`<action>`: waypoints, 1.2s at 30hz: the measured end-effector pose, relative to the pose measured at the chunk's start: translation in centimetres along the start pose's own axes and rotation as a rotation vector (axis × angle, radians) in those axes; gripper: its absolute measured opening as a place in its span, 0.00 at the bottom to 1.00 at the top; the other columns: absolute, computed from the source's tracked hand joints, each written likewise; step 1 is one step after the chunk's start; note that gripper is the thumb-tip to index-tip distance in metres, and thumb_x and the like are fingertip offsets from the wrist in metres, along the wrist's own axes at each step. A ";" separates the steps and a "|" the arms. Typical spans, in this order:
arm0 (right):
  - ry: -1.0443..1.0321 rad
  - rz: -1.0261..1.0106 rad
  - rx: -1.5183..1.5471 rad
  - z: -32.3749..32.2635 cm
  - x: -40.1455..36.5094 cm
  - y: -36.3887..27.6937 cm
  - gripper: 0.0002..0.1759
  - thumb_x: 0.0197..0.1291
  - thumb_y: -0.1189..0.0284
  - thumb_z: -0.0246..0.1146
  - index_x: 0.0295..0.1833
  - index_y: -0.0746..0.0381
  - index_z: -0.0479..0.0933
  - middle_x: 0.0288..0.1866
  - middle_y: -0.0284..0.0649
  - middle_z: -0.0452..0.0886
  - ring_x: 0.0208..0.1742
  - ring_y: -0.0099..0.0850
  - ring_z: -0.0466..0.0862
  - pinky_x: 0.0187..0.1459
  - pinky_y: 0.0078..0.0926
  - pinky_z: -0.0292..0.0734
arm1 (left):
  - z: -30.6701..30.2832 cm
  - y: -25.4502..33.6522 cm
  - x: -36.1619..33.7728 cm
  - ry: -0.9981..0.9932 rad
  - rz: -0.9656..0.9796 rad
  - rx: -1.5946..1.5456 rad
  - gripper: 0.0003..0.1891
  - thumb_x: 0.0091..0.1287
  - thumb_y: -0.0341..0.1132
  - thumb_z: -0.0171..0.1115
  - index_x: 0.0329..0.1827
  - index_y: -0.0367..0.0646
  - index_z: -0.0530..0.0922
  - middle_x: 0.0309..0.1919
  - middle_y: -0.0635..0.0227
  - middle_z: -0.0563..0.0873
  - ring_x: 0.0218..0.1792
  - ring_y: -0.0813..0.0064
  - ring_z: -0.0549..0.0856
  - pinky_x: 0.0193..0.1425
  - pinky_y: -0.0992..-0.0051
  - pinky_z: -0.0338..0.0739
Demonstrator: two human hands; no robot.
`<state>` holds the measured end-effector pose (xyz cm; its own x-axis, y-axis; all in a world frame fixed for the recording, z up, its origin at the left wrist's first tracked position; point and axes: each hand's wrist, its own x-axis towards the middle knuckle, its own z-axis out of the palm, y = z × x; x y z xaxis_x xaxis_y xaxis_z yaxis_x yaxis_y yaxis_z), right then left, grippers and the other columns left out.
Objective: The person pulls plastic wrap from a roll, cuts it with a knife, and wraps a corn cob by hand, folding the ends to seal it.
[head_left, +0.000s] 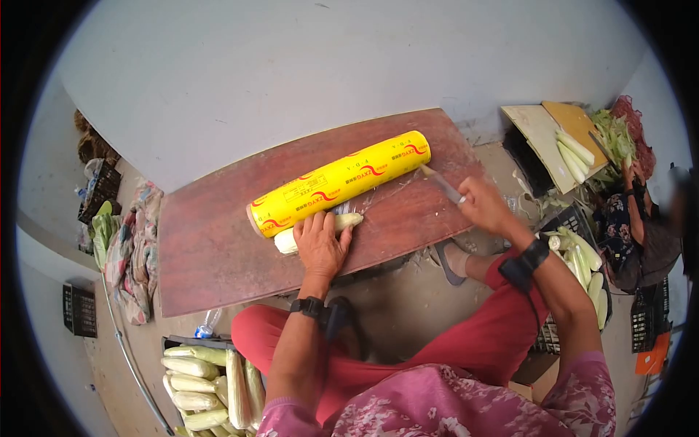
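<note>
On the low reddish-brown table [211, 269] lies a long yellow roll of cling film [342, 182] with red and black print. Just in front of it is a pale ear of corn [287, 242], and clear film shows around its upper side. My left hand [321, 246] rests over the corn, fingers wrapped across it, hiding its middle. To the right, my right hand [486, 207] is closed around the handle of a knife [443, 186]. The blade points up and left, its tip near the right end of the roll.
A crate of wrapped-looking corn ears [193, 382] stands at lower left, another crate with corn [582, 258] at right. Beyond it, a co-worker [633, 226] sits near a board [546, 138] holding corn. Bundled cloth [135, 251] lies left of the table.
</note>
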<state>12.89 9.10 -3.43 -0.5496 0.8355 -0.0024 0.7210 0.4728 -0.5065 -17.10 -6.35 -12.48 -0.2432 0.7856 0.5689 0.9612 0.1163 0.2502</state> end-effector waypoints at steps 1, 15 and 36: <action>0.033 -0.149 -0.005 0.5 -0.8 -0.6 0.14 0.56 0.74 0.59 0.47 0.66 0.72 0.30 0.53 0.80 0.32 0.52 0.83 0.38 0.47 0.77 | 0.0 0.1 0.0 -0.007 -0.007 -0.006 0.20 0.56 0.47 0.67 0.45 0.42 0.79 0.41 0.63 0.80 0.49 0.60 0.77 0.59 0.59 0.64; -0.049 -0.327 0.026 8.9 -1.5 -9.0 0.18 0.60 0.75 0.57 0.56 0.65 0.72 0.40 0.54 0.80 0.43 0.55 0.81 0.44 0.52 0.76 | 0.0 -0.2 0.0 -0.005 -0.005 -0.036 0.22 0.54 0.46 0.69 0.46 0.41 0.79 0.42 0.62 0.80 0.49 0.59 0.77 0.60 0.58 0.64; -0.132 -0.160 -0.189 9.9 -0.4 -12.5 0.13 0.60 0.75 0.54 0.50 0.65 0.73 0.44 0.56 0.81 0.46 0.56 0.83 0.48 0.52 0.78 | -0.1 -0.3 -0.1 -0.007 0.000 -0.043 0.21 0.55 0.47 0.68 0.44 0.41 0.79 0.42 0.62 0.80 0.49 0.59 0.76 0.60 0.58 0.64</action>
<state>-0.03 0.09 -5.62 -0.7039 0.7082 -0.0537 0.6798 0.6499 -0.3398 -17.33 -6.55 -12.56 -0.2420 0.7898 0.5635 0.9547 0.0904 0.2834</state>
